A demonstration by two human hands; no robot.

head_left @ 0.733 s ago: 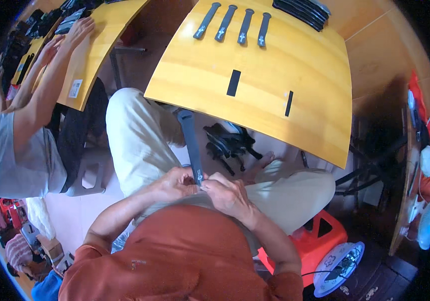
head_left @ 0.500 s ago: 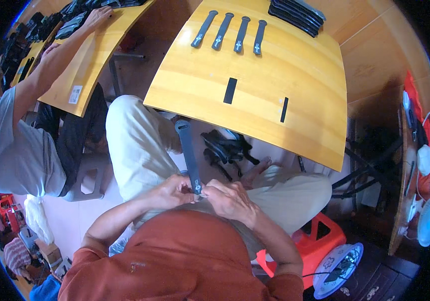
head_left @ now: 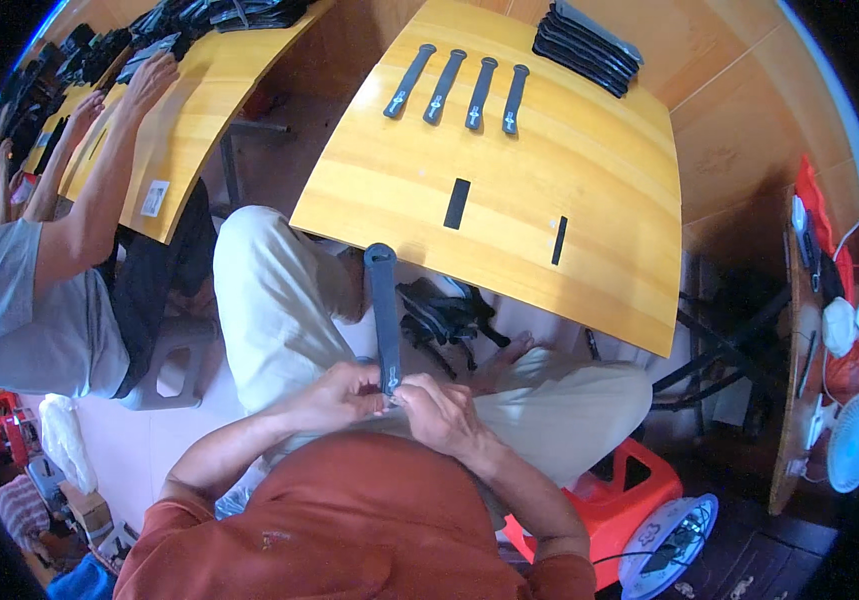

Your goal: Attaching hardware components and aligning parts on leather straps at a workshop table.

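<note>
Left hand (head_left: 342, 397), right hand (head_left: 439, 412) pinching grey strap's (head_left: 383, 310) near end; forearms (head_left: 229, 447) angled inward.

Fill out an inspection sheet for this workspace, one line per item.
Surface: yellow table, two black rectangles on its top.
Job's things: grey strap held below the table's near edge; four similar straps in a row on the table.
Clutter: black stack at the far right corner; dark heap on the floor.
Hands: left hand and right hand meet, fingers closed, at the held strap's near end.
Cables: dark cable by the patterned basin; white cable at far right.
Surroundings: co-worker at left; red stool and fan at right.
</note>
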